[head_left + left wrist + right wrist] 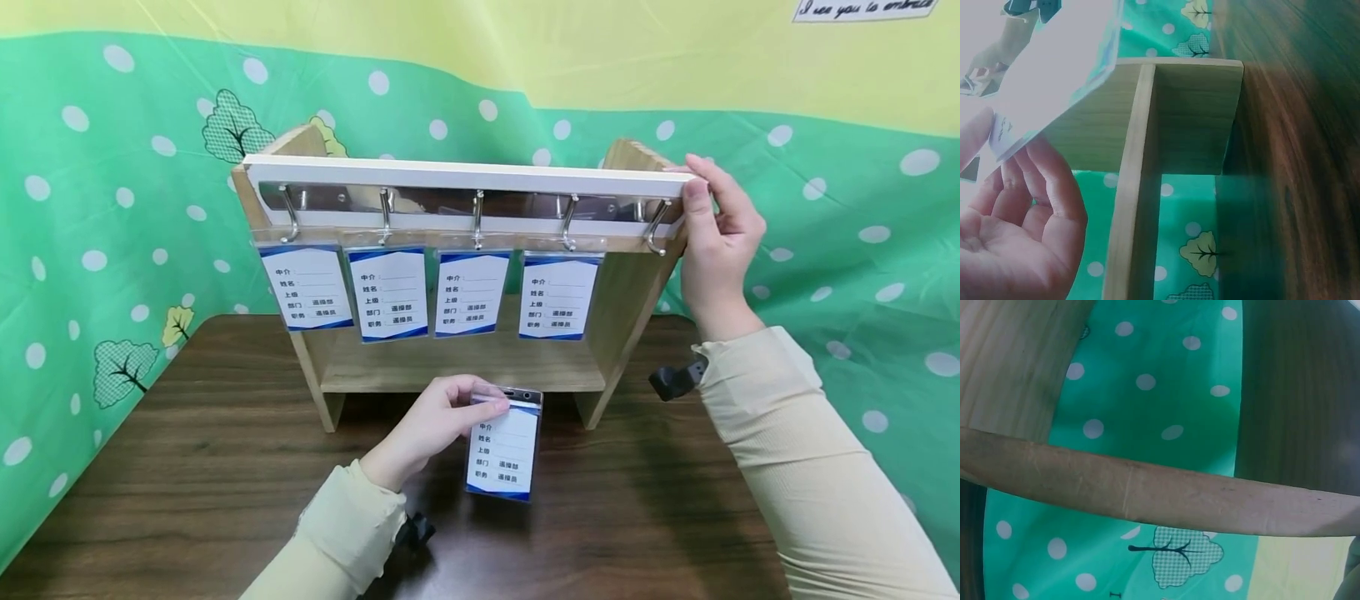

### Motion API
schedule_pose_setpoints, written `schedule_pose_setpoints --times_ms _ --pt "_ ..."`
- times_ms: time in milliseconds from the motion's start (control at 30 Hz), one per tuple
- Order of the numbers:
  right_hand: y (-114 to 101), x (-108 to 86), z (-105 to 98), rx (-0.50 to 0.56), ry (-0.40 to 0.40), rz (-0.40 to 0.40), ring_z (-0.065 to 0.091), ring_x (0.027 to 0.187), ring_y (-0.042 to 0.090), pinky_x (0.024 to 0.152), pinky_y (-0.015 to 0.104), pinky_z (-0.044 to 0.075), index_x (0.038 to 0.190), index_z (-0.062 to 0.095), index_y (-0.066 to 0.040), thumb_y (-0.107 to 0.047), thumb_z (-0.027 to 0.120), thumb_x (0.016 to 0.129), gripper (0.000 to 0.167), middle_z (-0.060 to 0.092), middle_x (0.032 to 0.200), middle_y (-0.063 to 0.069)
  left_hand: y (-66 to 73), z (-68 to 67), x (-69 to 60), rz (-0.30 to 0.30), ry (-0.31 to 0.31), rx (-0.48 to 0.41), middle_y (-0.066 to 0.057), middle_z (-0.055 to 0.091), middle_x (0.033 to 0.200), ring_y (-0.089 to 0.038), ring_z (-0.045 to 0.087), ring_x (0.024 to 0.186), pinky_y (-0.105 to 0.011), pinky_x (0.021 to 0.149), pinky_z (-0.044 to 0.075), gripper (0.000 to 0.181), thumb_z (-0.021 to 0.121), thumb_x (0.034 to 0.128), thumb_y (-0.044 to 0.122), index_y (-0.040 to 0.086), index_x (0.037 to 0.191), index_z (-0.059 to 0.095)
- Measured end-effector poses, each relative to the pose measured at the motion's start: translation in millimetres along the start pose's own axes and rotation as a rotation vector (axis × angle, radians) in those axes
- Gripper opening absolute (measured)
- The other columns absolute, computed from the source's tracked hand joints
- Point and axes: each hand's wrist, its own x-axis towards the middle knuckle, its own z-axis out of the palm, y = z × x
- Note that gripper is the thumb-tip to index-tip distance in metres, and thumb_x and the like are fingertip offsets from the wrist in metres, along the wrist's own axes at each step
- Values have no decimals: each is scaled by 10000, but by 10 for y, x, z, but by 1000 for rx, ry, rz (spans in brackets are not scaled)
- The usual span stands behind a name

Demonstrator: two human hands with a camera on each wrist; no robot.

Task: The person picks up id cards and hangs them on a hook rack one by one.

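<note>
My left hand (435,425) pinches a name badge (501,458) in a clear plastic holder by its top edge, thumb in front. The badge hangs upright in front of the wooden rack (465,375), below the hook rail. The left wrist view shows the same badge (1066,56) from close by, washed out by glare, above the curled fingers (1060,181). My right hand (720,242) holds the right end of the white hook rail (450,172), thumb on its front. Several similar badges (390,292) hang along the rail; the rightmost hook (658,227) bears none.
The rack stands on a dark wooden table (187,467), its side panel edge (1147,494) crossing the right wrist view. Behind hangs a green and yellow cloth (450,100) with white dots and trees. A black wrist strap piece (675,379) juts from the right cuff.
</note>
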Motion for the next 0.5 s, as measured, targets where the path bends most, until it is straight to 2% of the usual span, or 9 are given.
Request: schedule_pose_setpoints --times_ms 133,333,500 --pt "-20 -10 27 10 5 -6 653 1007 126 1007 270 454 1050 752 -2 15 618 918 189 769 995 -4 79 24 21 19 1 14 -70 717 1023 -166 647 845 -299 716 533 267 699 927 272 97 1128 720" --pt "-45 -28 74 52 9 -14 612 861 118 803 213 450 1057 693 91 54 547 941 190 752 943 -23 239 79 64 83 -46 74 -64 722 1075 -176 655 880 -307 772 551 263 676 943 285 114 1138 722" --pt "11 -43 58 -6 1 -42 589 827 98 740 197 426 1081 671 110 26 545 957 196 739 938 -54 353 126 86 119 -55 101 -55 720 1078 -169 651 899 -304 786 544 247 660 955 270 123 1145 716"
